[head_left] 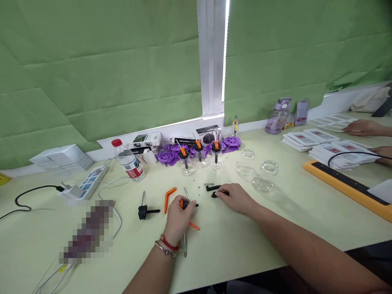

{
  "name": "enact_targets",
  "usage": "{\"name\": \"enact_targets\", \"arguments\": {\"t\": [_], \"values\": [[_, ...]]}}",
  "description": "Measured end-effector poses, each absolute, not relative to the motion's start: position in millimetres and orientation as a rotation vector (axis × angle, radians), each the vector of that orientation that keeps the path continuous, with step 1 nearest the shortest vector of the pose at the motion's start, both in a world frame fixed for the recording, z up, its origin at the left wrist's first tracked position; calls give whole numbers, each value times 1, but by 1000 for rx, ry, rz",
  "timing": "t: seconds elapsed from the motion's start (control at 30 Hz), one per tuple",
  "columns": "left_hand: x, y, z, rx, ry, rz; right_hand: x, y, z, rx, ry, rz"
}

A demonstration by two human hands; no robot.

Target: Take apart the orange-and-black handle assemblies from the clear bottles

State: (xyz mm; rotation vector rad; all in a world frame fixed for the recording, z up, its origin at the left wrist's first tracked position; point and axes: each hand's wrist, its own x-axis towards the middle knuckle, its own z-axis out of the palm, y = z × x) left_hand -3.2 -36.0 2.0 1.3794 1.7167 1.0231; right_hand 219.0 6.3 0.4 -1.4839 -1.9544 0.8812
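Note:
My left hand [179,214] is closed round a black and orange sprayer head [187,204] with a thin metal tube [185,244] sticking out below the wrist, held just above the pale green table [275,220]. My right hand [235,198] rests on the table with its fingertips pinched on a small black part [216,194]. Just beyond it lie another black piece [212,188] and a small spring [208,184]. A loose orange lever [168,197] and a black sprayer head with a tube [145,210] lie to the left of my left hand.
Three assembled glass bottles with orange-black sprayers [199,157] stand in front of purple plastic parts [171,155]. Empty glass jars [260,173] sit to the right. A water bottle [128,163], power strip [92,181] and cables are at left. Another person's hands [361,127] touch card stacks at far right.

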Motion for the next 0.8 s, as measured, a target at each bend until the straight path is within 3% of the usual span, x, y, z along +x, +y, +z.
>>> {"name": "enact_targets", "arguments": {"t": [0.5,0.8], "values": [[4,-45,24,2269,1875,801,225,14,-4,-1490,-1954,908],[47,-11,37,2661,1560,40,226,12,-3,-1441,-1970,918]]}}
